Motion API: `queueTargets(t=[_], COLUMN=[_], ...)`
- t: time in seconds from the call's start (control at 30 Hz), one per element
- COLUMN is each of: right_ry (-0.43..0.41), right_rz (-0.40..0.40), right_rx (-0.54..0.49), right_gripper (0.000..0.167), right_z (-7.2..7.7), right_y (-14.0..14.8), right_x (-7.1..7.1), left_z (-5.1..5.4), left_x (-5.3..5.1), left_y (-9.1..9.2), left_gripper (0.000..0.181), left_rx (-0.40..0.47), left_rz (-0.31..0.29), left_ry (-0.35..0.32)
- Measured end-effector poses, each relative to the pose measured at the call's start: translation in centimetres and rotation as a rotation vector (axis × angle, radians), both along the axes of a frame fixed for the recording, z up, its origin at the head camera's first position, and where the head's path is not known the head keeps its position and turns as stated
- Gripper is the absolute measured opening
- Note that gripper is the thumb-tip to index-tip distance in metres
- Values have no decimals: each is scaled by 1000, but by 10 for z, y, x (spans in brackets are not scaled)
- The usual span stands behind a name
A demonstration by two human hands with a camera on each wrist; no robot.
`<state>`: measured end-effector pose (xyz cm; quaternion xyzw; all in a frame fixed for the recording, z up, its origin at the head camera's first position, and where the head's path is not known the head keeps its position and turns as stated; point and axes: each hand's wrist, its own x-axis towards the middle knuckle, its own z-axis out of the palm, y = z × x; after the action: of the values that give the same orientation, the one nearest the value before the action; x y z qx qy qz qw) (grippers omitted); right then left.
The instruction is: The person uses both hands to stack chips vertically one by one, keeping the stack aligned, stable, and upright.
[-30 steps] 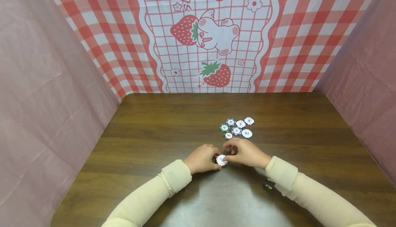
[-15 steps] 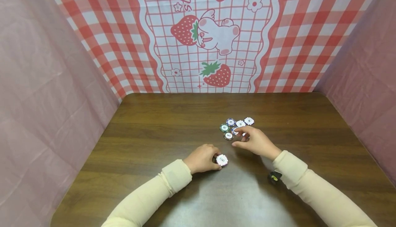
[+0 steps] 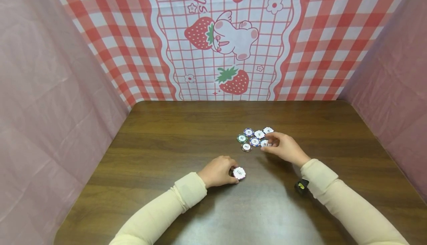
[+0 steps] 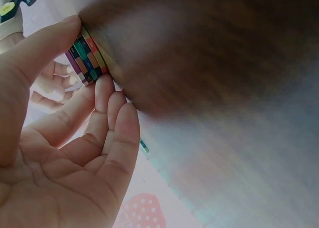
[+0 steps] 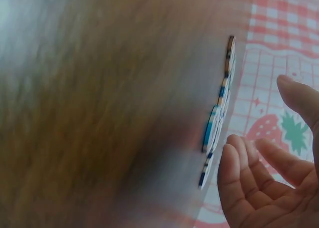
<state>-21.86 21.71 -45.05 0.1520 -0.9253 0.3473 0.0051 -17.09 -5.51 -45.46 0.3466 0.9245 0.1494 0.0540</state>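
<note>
My left hand holds a short stack of poker chips on the table, a white 500 chip on top. Coloured edges of the stack show between thumb and fingers in the left wrist view. My right hand hovers at the right side of a flat group of chips. Its thumb and fingers are apart, partly covering a white 10 chip; in the right wrist view nothing lies between them. Beside that chip lie a blue-edged chip, white 5 chips, a green chip and a dark 100 chip.
The brown wooden table spreads around the chips. A red-and-white strawberry cloth hangs behind it, and pink curtains stand at both sides. A dark wrist camera sits under the right sleeve.
My right hand has left the stack and moved away and to the right, over the loose chips, its thumb and fingers parted. The left hand stays at the stack.
</note>
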Motion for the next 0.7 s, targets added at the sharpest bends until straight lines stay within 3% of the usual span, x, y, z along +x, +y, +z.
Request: queueTargets(t=[0.7], right_ry=[-65], right_rz=[-22], right_rx=[99], right_gripper=[50], right_z=[-5], right_y=[13], right_x=[-14], left_z=[0], left_x=[0], left_y=[0], left_gripper=[38], left_rx=[5], left_rz=[3], left_ry=[-5])
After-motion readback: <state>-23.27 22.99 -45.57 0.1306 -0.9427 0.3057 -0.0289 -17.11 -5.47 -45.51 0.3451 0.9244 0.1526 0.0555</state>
